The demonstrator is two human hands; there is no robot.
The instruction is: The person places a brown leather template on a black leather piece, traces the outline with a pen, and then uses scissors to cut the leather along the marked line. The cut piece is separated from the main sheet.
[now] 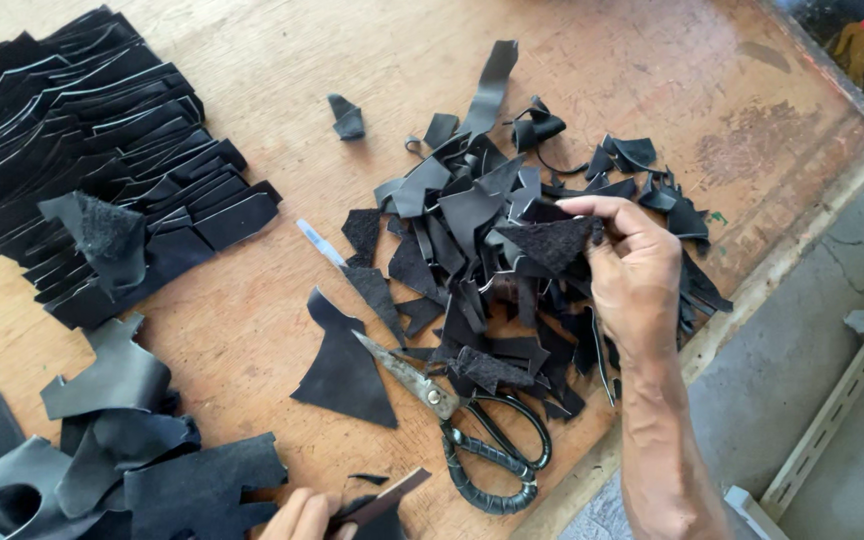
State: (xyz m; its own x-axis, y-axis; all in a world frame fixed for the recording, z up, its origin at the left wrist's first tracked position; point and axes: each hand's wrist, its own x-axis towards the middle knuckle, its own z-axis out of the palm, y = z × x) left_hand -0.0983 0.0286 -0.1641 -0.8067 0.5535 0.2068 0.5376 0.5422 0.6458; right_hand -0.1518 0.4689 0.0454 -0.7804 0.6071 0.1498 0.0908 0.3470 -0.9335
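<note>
My right hand (634, 272) is over a heap of black leather scraps (492, 250) in the middle of the wooden table (252, 40), pinching a triangular black scrap (550, 242) between thumb and fingers. Only the fingertips of my left hand (304, 516) show at the bottom edge, holding a thin dark strip (384, 502). Black-handled scissors (462, 420) lie shut on the table in front of the heap, blades pointing up-left onto a large black piece (344, 375).
Stacked rows of cut black pieces (102, 150) fill the upper left. Larger black leather pieces (122, 440) lie at the lower left. A small metal blade (320, 243) rests left of the heap. The table's right edge (752, 290) borders a concrete floor with a pale frame (832, 420).
</note>
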